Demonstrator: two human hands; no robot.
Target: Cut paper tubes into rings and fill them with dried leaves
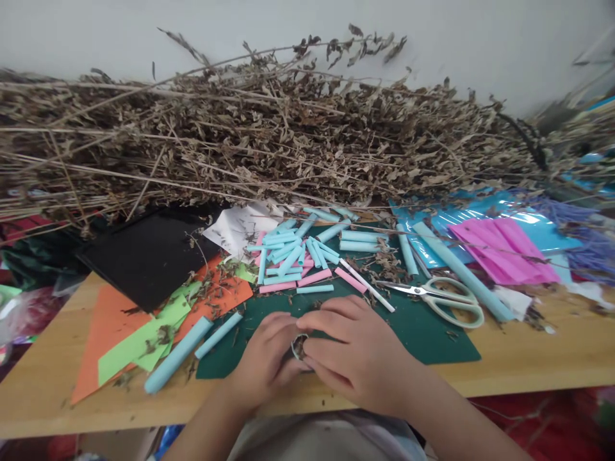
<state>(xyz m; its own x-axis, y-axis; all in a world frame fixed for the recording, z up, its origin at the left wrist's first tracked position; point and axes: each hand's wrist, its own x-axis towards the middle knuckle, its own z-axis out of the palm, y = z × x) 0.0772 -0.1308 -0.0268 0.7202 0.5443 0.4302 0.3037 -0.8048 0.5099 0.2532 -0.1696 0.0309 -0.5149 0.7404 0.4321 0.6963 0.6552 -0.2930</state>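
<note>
Near the front edge of the green cutting mat (423, 346), my left hand (266, 358) is wrapped round a short paper tube (295, 346). Its round open end faces up, and brown dried leaf bits (300, 346) show inside. My right hand (353, 349) curls over from the other side, fingertips closed at the tube's rim. Most of the tube is hidden by the hands. Just beyond them lies a heap of small rolled paper tubes, light blue (289, 258) and pink (314, 277). A thin white stick (368, 285) lies by the heap.
White-handled scissors (435, 296) lie to the right, beside a long blue tube (464, 272) and pink folded paper (504, 250). Orange paper (96, 339), green strips (129, 339) and a black sheet (148, 253) are at left. Dried leafy stalks (288, 141) are piled along the wall.
</note>
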